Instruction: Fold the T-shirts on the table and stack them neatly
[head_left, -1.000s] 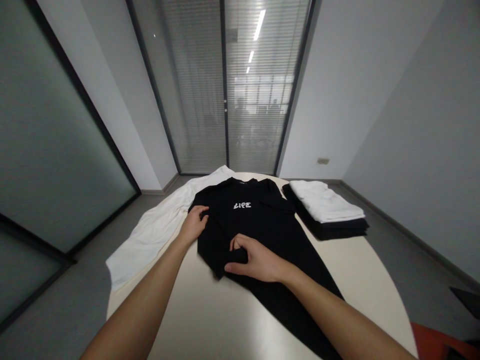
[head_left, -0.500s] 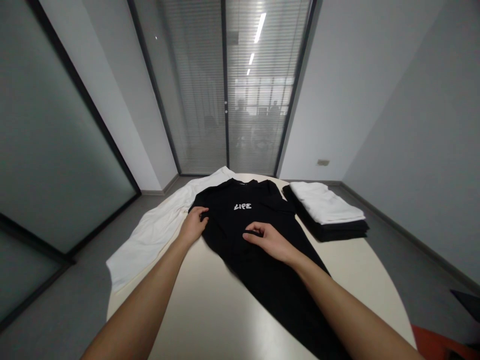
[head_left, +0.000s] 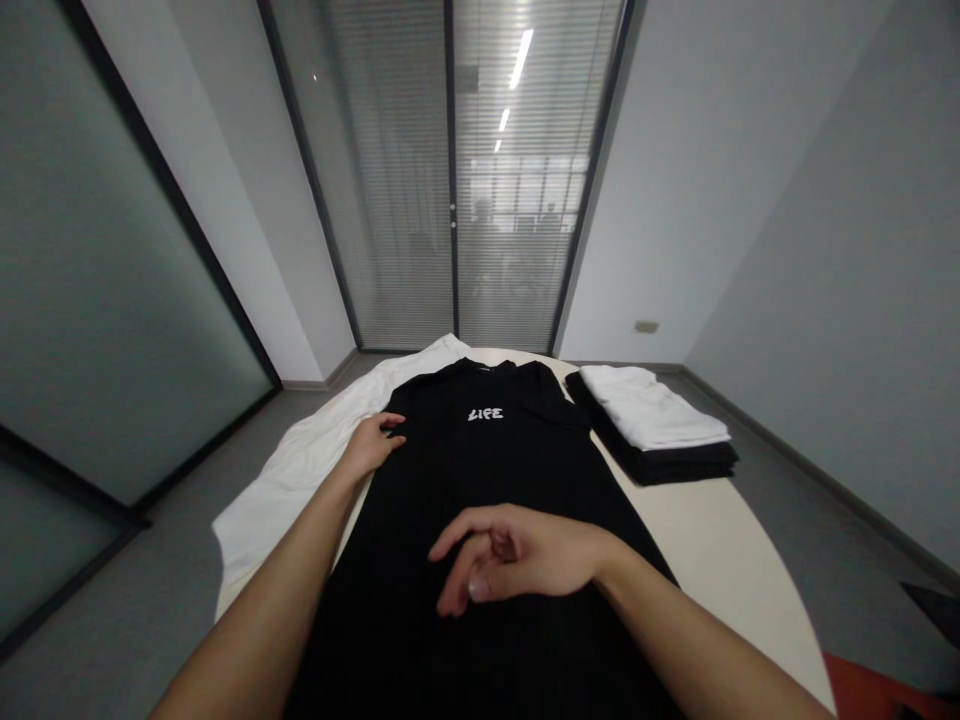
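A black T-shirt (head_left: 442, 470) with white lettering on its chest lies spread out, collar at the far end and body running toward me. My left hand (head_left: 371, 443) rests at its left edge below the sleeve, fingers and thumb apart, touching the cloth. Over the lower body of the shirt is my right hand (head_left: 517, 555), its fingers loosely curved and parted, with nothing between them. Whether the right fingertips touch the cloth I cannot tell.
A white garment (head_left: 300, 465) lies along the table's left side, beside the black shirt. On the right sits a stack of folded clothes, a white one (head_left: 649, 405) over black ones (head_left: 675, 463). The pale table (head_left: 750, 560) has a rounded edge.
My right hand has let go of the cloth and come closer to me. The shirt's left side, folded over before, now lies spread to the left. My left hand shifted slightly left.
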